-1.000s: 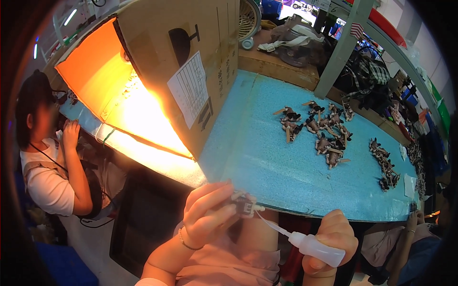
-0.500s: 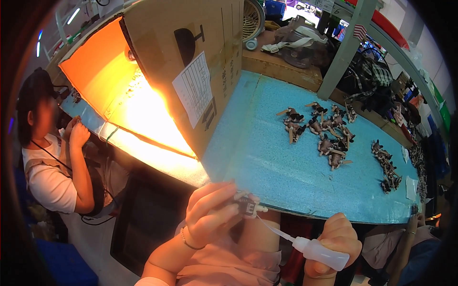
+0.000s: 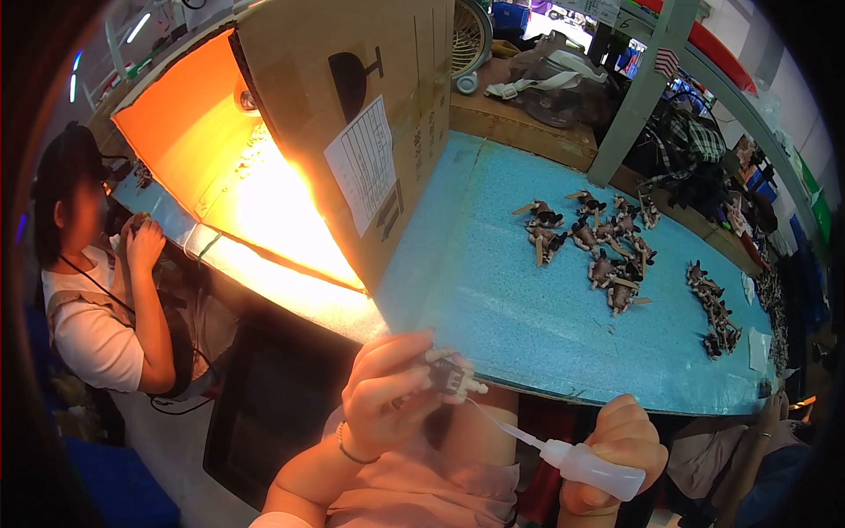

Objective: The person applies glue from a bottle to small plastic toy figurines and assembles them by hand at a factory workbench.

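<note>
My left hand (image 3: 380, 392) is closed around a small figurine (image 3: 452, 377) with a dark body and pale limbs, at the table's front edge. Its fingers cover part of the piece. In my right hand (image 3: 629, 440) lies a white squeeze bottle (image 3: 591, 468), tilted so that its long thin nozzle points up and left. The nozzle's fine tip reaches the figurine's lower side; whether it touches cannot be made out. Several similar figurines (image 3: 603, 233) in brown and black, some with flat tan pieces, lie in a group on the blue tabletop (image 3: 475, 290).
A tall cardboard box (image 3: 352, 114) stands at left, brightly lit inside by a lamp (image 3: 249, 101). More figurines (image 3: 713, 308) form a row at right. A grey post (image 3: 642, 97) rises behind. A co-worker (image 3: 106, 290) sits at left; another person's arm (image 3: 761, 440) shows at right.
The figurine in my left hand has tipped and shifted slightly, with the nozzle tip now at its lower edge. My right hand and the bottle have hardly moved.
</note>
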A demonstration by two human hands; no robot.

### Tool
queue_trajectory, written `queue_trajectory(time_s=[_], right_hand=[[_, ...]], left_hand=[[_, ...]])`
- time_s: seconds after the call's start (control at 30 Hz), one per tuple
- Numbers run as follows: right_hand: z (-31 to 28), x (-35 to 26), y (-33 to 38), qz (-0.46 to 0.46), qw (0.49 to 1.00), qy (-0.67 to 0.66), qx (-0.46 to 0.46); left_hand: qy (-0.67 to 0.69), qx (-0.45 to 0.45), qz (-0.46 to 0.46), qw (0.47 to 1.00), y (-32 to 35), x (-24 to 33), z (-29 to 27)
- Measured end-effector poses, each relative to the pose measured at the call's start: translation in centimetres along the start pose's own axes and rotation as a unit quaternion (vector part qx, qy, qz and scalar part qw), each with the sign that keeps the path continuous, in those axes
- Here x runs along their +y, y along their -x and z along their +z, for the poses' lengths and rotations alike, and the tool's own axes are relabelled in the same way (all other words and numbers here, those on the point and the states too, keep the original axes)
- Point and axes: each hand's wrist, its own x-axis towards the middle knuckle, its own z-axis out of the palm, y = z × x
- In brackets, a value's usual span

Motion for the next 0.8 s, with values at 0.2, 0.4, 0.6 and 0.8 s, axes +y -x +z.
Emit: queue_trajectory(time_s=[0.2,0.4,0.6,0.8], right_hand=[[0.6,0.0,-0.3,-0.001,1.0,0.004,0.022],[0.9,0.2,-0.4,0.002,1.0,-0.008,-0.001],[0.6,0.3,0.1,0.008,1.0,-0.023,0.011],[1.1,0.1,-0.3,0.02,0.999,0.021,0.038]], left_hand=[[0.182,0.018,-0.062,0.981,0.1,0.0,0.7],[0.271,0.017,-0.095,0.958,0.4,0.2,0.8],[0.307,0.013,-0.126,0.943,0.4,0.4,0.7],[0.312,0.012,-0.132,0.941,0.4,0.5,0.5]])
